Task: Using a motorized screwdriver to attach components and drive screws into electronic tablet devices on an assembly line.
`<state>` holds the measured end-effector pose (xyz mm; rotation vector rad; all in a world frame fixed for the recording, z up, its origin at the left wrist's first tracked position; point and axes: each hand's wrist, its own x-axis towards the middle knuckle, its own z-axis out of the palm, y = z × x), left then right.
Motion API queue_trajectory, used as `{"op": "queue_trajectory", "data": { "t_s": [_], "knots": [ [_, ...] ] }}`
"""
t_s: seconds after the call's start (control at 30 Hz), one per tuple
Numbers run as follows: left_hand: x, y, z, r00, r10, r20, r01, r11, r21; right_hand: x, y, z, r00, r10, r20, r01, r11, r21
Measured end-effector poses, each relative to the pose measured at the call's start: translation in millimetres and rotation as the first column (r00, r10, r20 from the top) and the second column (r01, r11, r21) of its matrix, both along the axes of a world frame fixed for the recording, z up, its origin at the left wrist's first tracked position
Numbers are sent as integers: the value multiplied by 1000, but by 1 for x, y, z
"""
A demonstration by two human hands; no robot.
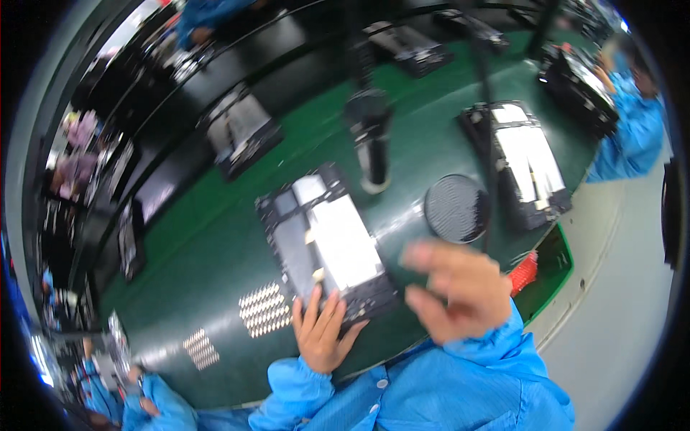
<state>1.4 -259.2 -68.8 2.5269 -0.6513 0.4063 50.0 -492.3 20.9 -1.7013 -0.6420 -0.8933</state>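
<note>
Palm down, your left hand [321, 341] has its fingers spread apart, tips on the near end of one opened black device [327, 241] right in front of you. Your right hand [463, 291] is up beside it, kinda blurry, thumb and fingers apart. On the green tabletop [205, 262] you've got two clusters of small silvery pieces [264, 310] leftward, plus one round dark disc [456, 208] rightward.

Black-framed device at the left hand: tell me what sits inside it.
Inside the black-framed device, a white panel lies beside a darker grey panel, with small pale tabs between them. What lies under the left hand, or beneath the panels, is hidden.
</note>
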Motion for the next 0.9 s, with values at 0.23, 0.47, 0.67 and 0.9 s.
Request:
{"op": "queue_trajectory", "data": {
  "t_s": [0.23, 0.47, 0.67, 0.9],
  "knots": [
    [-9, -17, 7, 998, 53, 34, -52, 998, -34, 110, 32, -10, 906, -264, -330, 306, 949, 80],
    [-34, -22, 18, 1000, 2, 16, -2, 1000, -7, 111, 9, 16, 896, 121, -428, 15, 953, 302],
    [68, 25, 35, 977, 214, 21, -187, 897, -400, 84, -63, 7, 945, 74, -319, 48, 932, 360],
    [187, 24, -2, 944, 103, -312, -313, 572, -758, 94, -72, -13, 931, 165, -326, 14, 876, 483]
  ]
}}
